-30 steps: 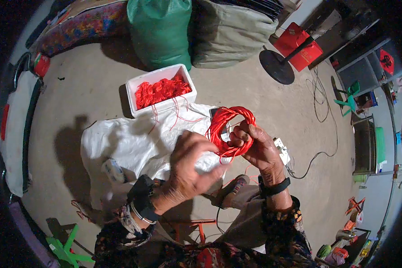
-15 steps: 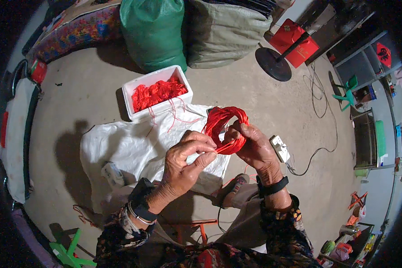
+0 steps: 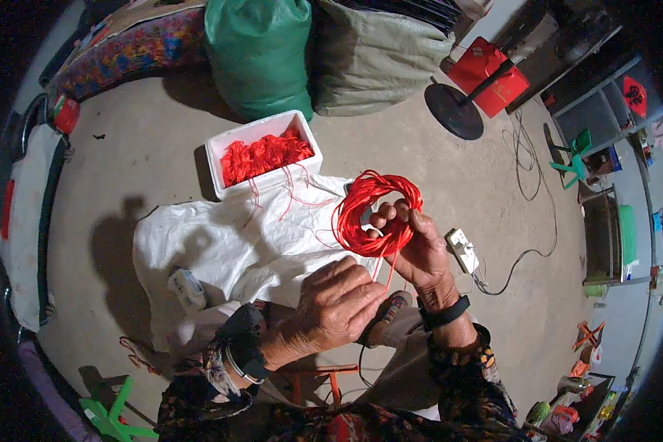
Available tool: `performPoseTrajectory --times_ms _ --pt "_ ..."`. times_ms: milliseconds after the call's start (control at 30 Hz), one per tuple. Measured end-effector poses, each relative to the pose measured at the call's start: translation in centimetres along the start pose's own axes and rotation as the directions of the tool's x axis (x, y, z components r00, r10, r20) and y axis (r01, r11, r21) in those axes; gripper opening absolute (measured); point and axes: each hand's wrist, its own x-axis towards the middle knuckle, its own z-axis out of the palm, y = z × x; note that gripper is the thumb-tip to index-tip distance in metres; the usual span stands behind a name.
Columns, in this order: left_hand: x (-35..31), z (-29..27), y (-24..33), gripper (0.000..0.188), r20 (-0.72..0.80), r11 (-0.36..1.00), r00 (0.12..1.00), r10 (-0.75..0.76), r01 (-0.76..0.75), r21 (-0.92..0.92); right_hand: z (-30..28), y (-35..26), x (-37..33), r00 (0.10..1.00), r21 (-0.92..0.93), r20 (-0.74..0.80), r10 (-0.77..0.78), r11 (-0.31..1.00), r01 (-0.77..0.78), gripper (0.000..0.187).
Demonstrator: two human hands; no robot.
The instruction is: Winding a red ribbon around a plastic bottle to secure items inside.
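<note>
My right hand [image 3: 418,247] is closed round the right side of a coil of red cord [image 3: 352,214], its fingers curled through the ring. Just below the coil, my left hand [image 3: 339,303] pinches strands of the same cord, which run taut up to the ring. A white foam box [image 3: 265,173] stands beyond the coil to the left, with bundles of red cord [image 3: 261,158] heaped inside. Several loose cord ends hang over its near wall. Under my hands a white woven sheet [image 3: 221,236] spreads over my lap and the floor.
A green sack [image 3: 258,59] and a pale sack [image 3: 379,62] stand at the back. To the right lie a white power strip [image 3: 462,250] and its black cable [image 3: 519,265]. A round black stand base [image 3: 453,110] is beside a red bag [image 3: 486,74]. Green stools flank the area.
My left hand has moved down and to the right, drawing the strands below the coil. The coil has turned to show its ring more fully, and my right hand still holds it.
</note>
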Motion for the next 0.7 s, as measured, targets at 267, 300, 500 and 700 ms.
performPoseTrajectory --times_ms 267,300,500,700 --pt "-0.3 0.1 0.3 0.019 0.028 0.999 0.999 0.045 -0.046 0.023 0.1 0.2 -0.1 1.000 0.016 0.023 0.019 1.000 -0.020 0.019" --pt "-0.3 0.1 0.3 0.019 0.032 0.999 0.999 0.039 -0.040 0.017 0.2 0.1 -0.1 0.999 0.002 0.033 0.026 1.000 -0.026 0.020" --pt "0.0 -0.1 0.1 0.017 -0.062 0.999 0.998 0.006 -0.009 -0.045 -0.7 0.1 -0.3 0.998 -0.063 0.058 -0.015 0.998 0.019 0.048" --pt "0.7 -1.5 -0.3 0.017 -0.133 0.999 0.991 -0.034 0.029 -0.038 -0.4 0.0 -0.3 1.000 -0.114 0.023 -0.016 0.993 0.019 0.048"
